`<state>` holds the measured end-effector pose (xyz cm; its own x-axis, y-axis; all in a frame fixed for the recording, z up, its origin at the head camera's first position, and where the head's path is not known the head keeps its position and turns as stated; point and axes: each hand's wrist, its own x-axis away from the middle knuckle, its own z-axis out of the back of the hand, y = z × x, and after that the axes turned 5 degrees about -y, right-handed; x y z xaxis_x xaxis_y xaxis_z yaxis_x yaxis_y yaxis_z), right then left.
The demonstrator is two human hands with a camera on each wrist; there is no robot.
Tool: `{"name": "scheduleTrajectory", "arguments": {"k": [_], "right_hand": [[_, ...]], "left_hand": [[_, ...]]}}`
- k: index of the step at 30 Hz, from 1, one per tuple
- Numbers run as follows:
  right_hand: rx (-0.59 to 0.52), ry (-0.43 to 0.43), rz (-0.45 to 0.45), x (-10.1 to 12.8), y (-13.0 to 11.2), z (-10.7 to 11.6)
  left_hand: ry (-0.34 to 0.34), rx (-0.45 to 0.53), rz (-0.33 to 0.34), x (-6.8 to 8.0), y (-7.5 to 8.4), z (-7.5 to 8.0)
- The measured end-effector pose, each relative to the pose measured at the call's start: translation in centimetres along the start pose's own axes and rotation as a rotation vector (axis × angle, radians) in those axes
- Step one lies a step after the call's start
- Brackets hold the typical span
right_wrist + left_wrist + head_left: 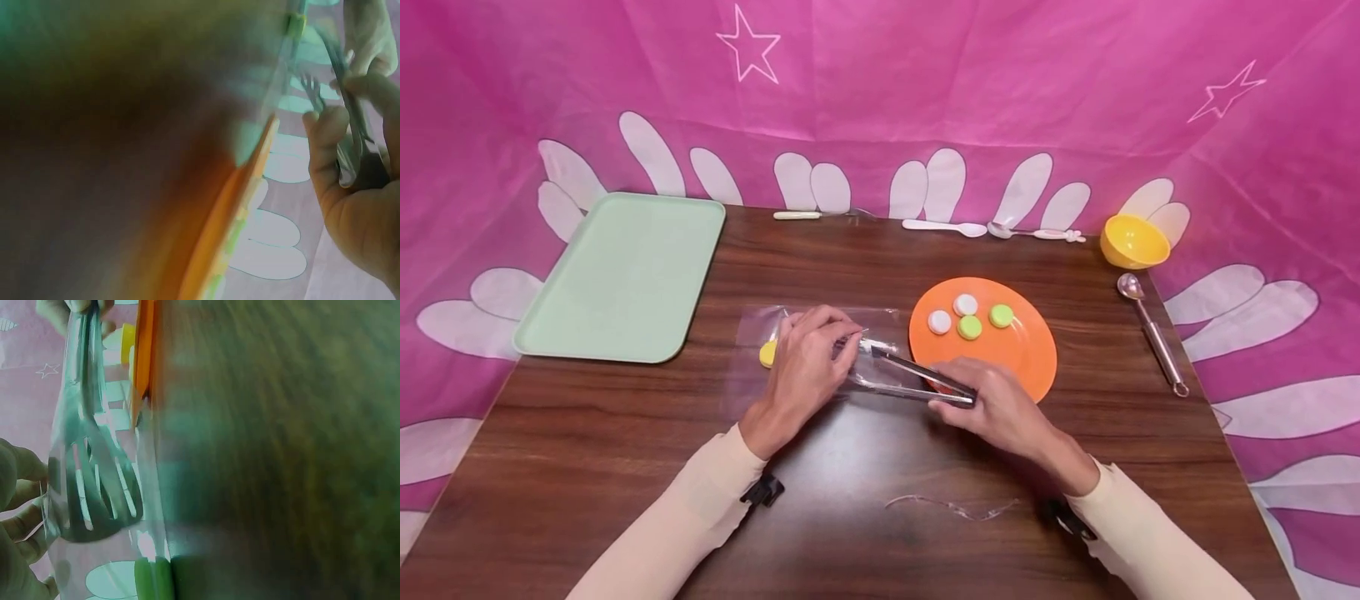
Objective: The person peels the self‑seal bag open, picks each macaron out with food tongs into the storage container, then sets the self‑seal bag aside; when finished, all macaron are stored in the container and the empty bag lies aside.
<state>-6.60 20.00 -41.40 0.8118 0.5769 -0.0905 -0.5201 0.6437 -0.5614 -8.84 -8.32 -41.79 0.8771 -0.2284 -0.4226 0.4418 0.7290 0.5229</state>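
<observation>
In the head view my left hand [808, 354] pinches the edge of a clear plastic bag [748, 329] lying on the table. A yellow macaron-like disc [767, 353] shows at the bag's left part, partly hidden behind that hand. My right hand [1003, 408] grips metal tongs [917, 392] near their hinged end, arms slightly spread, tips pointing left at the bag's opening. Up close in the left wrist view, the slotted heads of the tongs [94, 481] appear beside the left fingers [28, 525]; whether they hold anything is unclear. Fingers and thumb wrap the tongs in the right wrist view.
Right of the bag, an orange plate [1026, 358] carries several white and green discs [970, 327]. A pale green tray [625, 275] lies left. Along the back are a fork [797, 216], spoons [943, 227] and a yellow bowl [1135, 242]; a scoop [1157, 342] lies right. A thin clear strip [951, 507] lies in front.
</observation>
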Motion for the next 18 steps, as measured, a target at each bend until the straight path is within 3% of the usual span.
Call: {"name": "scheduleTrajectory", "arguments": {"k": [6,18], "right_hand": [[-0.004,-0.088,0.098,-1.7,0.4,0.1],[-0.026,-0.107,0.162,-3.7,-0.6,-2.2]], "left_hand": [[-0.006,-0.011,-0.005,0.2,0.1,-0.1],[-0.019,-0.031,-0.004,0.2,0.2,-0.2]]}}
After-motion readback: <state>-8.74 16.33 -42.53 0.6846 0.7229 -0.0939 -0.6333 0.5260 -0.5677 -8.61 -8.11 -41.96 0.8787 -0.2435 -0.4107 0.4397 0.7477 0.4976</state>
